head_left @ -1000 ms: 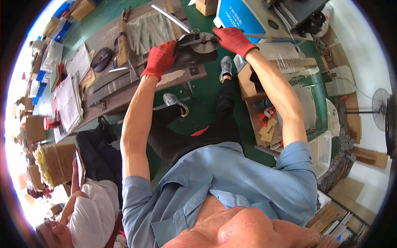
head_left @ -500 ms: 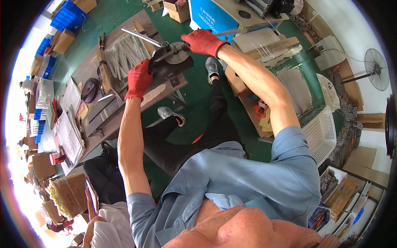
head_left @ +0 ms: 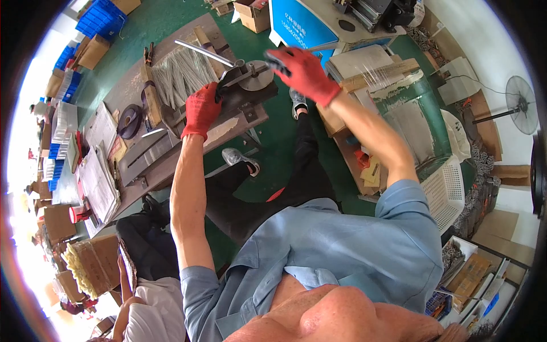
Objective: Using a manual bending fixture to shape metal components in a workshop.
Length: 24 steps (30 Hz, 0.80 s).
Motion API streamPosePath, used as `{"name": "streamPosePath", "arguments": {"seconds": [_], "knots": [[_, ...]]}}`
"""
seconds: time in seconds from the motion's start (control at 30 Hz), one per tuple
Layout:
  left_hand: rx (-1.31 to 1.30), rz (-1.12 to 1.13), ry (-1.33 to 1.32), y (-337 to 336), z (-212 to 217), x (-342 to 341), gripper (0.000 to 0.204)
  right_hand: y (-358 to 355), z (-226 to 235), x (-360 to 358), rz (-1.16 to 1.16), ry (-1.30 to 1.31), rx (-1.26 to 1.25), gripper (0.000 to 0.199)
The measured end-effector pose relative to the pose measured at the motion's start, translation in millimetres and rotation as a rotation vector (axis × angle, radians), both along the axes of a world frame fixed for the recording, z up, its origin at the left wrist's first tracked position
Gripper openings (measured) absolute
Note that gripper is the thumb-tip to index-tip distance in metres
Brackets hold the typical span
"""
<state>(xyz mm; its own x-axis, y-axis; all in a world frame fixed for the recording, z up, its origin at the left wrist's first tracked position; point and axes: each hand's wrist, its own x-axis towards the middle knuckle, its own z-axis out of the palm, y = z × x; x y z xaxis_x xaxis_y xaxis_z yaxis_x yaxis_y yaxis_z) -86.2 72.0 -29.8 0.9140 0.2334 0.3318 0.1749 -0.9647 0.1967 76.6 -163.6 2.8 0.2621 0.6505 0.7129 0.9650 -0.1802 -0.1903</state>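
In the upper middle of the frame the left hand [head_left: 200, 109], in a red glove, rests on a dark metal tool [head_left: 244, 94] fixed to the workbench [head_left: 171, 149], its fingers curled shut around the tool's black handle. The tool's round metal disc [head_left: 255, 78] sits just right of that hand, and a long shiny metal rod [head_left: 204, 52] juts from it toward the upper left.

The right hand [head_left: 301, 71], also red-gloved, hovers just right of the disc, apart from it, fingers loosely spread and holding nothing.

The tool stands at the right end of the workbench, close to its near edge. A bundle of silvery rods [head_left: 181, 71] lies behind the left hand, and a dark roll of tape [head_left: 129, 121] is farther left. Stacked papers [head_left: 98, 183] crowd the bench's left end.

Green floor [head_left: 273, 142] shows open between the bench edge and the person's legs. To the right, cardboard boxes [head_left: 347, 142] and a white plastic basket [head_left: 447, 194] hem in the space. Another person [head_left: 145, 310] sits at the lower left, near the bench.
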Motion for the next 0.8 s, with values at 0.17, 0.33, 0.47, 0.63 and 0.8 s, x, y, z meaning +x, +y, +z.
{"name": "streamPosePath", "arguments": {"seconds": [0.17, 0.33, 0.47, 0.63, 0.8], "knots": [[-0.018, -0.027, -0.016, 1, -2, 2, 0.026, -36, -70, 9, 0.084, 1.517, 0.429, 0.037], [-0.011, -0.037, -0.011, -1, -3, 5, 0.028, -27, -83, 101, 0.258, 1.758, 1.094, 0.015], [-0.011, -0.029, -0.003, -2, -2, 2, 0.029, -11, -69, 106, -0.027, 1.423, 1.417, 0.023], [-0.008, -0.024, 0.011, -3, 3, 3, 0.027, -13, -81, 112, -0.076, 1.192, 1.276, 0.024], [-0.013, -0.008, 0.012, -2, -1, 7, 0.026, -26, -86, 113, -0.166, 1.197, 1.085, 0.026]]}}
